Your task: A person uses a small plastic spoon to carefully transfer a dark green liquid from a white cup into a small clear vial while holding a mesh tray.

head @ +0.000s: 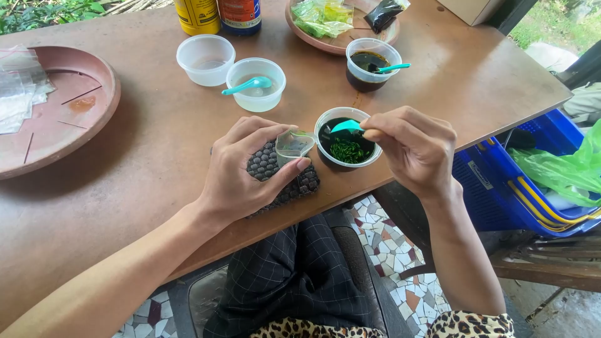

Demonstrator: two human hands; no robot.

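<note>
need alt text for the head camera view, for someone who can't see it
Over a brown table, the left hand holds open a small clear bag while the right hand holds a teal spoon above a cup of chopped green chillies. Other plastic cups stand behind.

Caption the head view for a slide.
Left hand holds a small clear bag open while right hand lifts a teal spoon over a cup of sliced green chillies.

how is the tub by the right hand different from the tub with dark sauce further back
The near tub holds chopped green pieces in dark liquid; the far tub holds only dark liquid. The near tub's teal spoon is held above it by the right hand; the far tub's spoon rests inside. Both are clear round plastic tubs.
</note>
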